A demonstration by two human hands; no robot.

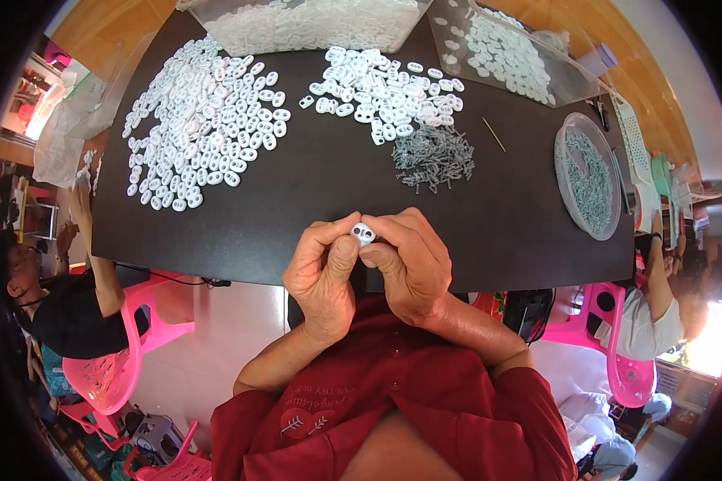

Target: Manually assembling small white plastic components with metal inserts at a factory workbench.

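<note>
Near the table's front edge, my left hand (322, 282) and my right hand (414, 268) meet around one small white oval plastic piece with two holes (363, 234). Thumbs and fingertips of both hands pinch it from either side, covering part of its edge. Just beyond my right hand lies a heap of small grey screws (433, 157). A pile of similar white pieces (377, 90) touches the far side of the screws. A bigger pile of finished-looking white ovals (204, 120) spreads over the left part of the dark table (321, 172).
A clear bin (305, 28) and another clear container (509, 56), both holding white pieces, stand along the far edge. At right sits a round tub (563, 180) of screws, with a thin brass-coloured stick (494, 135) nearer. People sit on pink chairs (136, 321) at both sides.
</note>
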